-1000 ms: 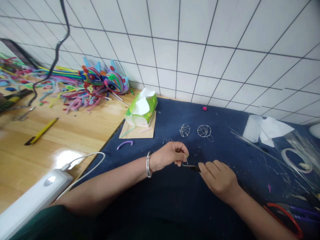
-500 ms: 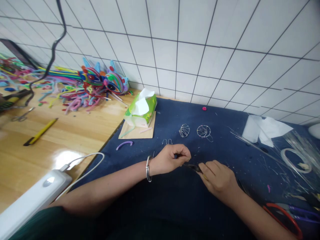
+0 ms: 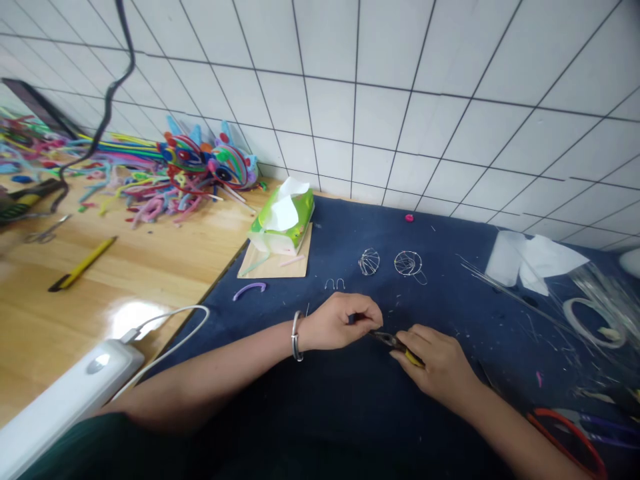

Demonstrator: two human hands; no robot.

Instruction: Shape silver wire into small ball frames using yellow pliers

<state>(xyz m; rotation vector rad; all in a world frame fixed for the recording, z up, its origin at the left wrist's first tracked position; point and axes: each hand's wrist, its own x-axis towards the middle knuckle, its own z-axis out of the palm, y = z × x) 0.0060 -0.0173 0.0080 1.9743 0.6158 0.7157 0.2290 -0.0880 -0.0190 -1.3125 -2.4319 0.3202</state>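
My right hand (image 3: pixel 437 360) grips a pair of pliers (image 3: pixel 387 339) with a yellow handle, the dark jaws pointing left. Those jaws reach the fingertips of my left hand (image 3: pixel 345 320), which are pinched together. What the left fingers hold is too small to make out. Just beyond the left hand lie two bent wire hooks (image 3: pixel 335 284) side by side. Farther back on the dark blue cloth (image 3: pixel 345 227) sit a small round wire frame (image 3: pixel 369 262) and a second wire frame (image 3: pixel 408 263) with a loose end.
A green tissue pack (image 3: pixel 283 217) rests on a small board (image 3: pixel 273 268). Loose wires (image 3: pixel 505 290), a clear tubing coil (image 3: pixel 593 322) and red-handled scissors (image 3: pixel 567 433) lie to the right. On the wooden table stand a white lamp-like bar (image 3: pixel 75 407), a yellow cutter (image 3: pixel 85 262) and colourful pipe cleaners (image 3: pixel 155 200).
The right hand has shifted slightly and turned, so more of the pliers' jaws and yellow handle shows. My left hand stays pinched in nearly the same place.
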